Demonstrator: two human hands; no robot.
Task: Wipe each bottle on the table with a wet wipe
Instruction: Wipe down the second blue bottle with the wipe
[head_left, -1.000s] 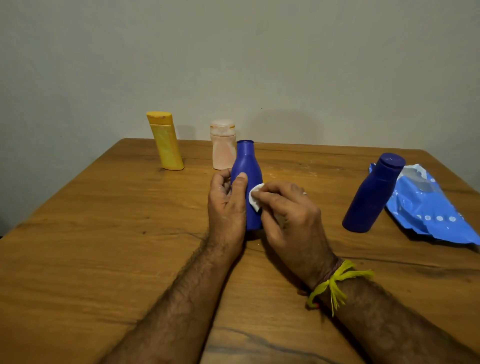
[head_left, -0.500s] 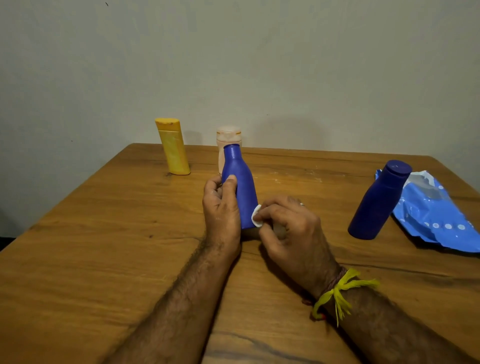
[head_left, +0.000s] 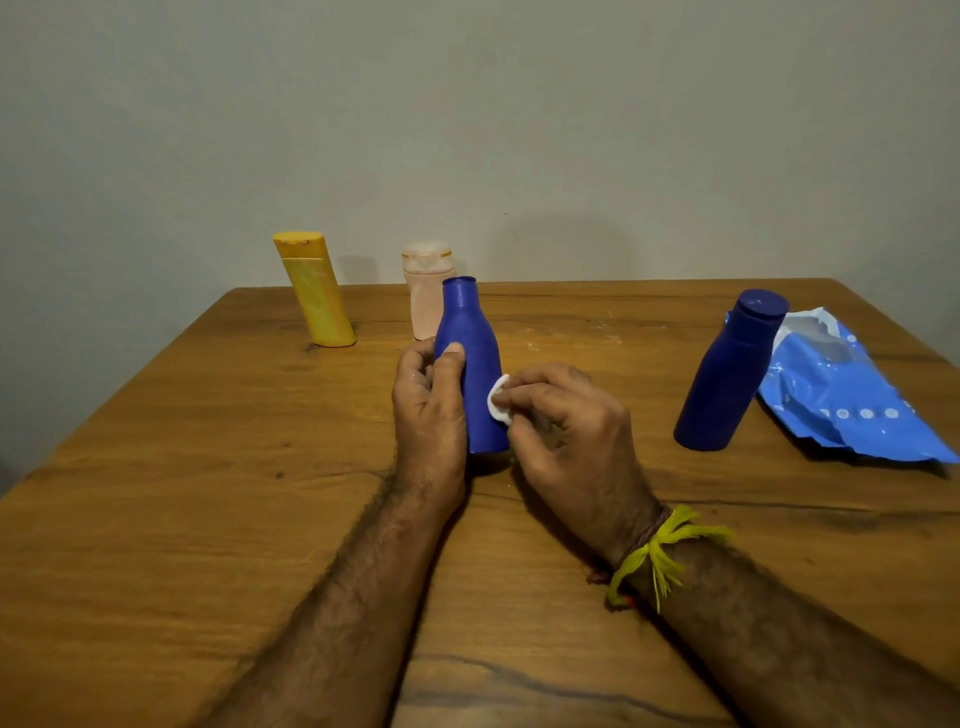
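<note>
A blue capless bottle (head_left: 474, 358) stands at the middle of the wooden table (head_left: 208, 519). My left hand (head_left: 428, 410) grips its left side, thumb on the front. My right hand (head_left: 566, 431) pinches a small white wet wipe (head_left: 497, 402) and presses it against the bottle's right side, about mid-height. A yellow bottle (head_left: 314, 288) and a pale pink bottle (head_left: 423, 291) stand at the back left. A dark blue capped bottle (head_left: 727, 374) stands to the right.
A crumpled blue wipes packet (head_left: 852, 395) lies at the right edge behind the capped bottle. A plain wall rises behind the table. A yellow thread is tied round my right wrist.
The wipe slid down the bottle's right side, then came back up to mid-height. The bottle leans a little left of where it stood. My left hand kept its grip.
</note>
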